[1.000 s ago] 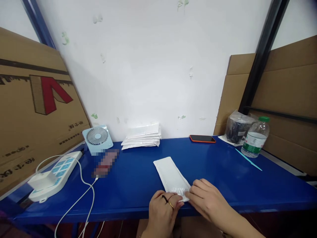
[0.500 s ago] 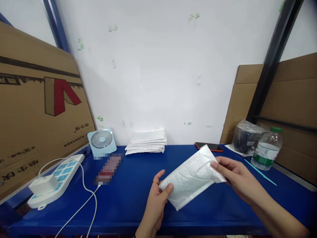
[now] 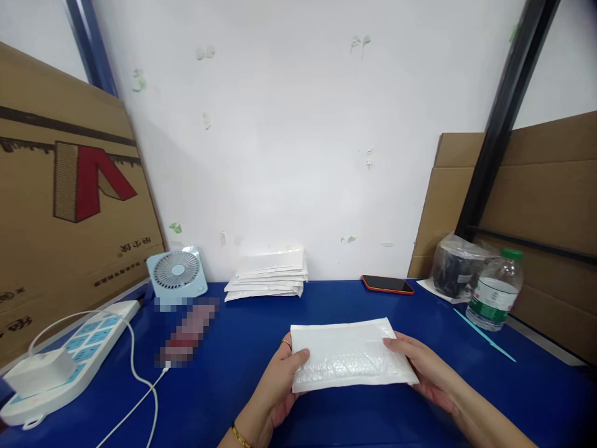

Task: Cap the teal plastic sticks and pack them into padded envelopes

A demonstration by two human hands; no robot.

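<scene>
A white padded envelope (image 3: 349, 354) is held level above the blue tabletop (image 3: 224, 398), long side across. My left hand (image 3: 283, 371) grips its left end, thumb on top and fingers beneath. The right end is pinched by my right hand (image 3: 417, 361), thumb on the face and the other fingers behind. Behind it, against the wall, lies a stack of similar white envelopes (image 3: 268, 274).
To the left are a light blue fan (image 3: 178, 272), a white power strip (image 3: 88, 354) with a cable, and a blurred-out object (image 3: 189, 330). On the right are a phone (image 3: 387, 285), a plastic bottle (image 3: 495, 292), a bagged dark item (image 3: 452, 267) and a turquoise stick (image 3: 485, 336).
The envelope has turned from a slant to nearly level. My right hand has come down and left with it, and my left hand has closed more around its end. The view has shifted slightly.
</scene>
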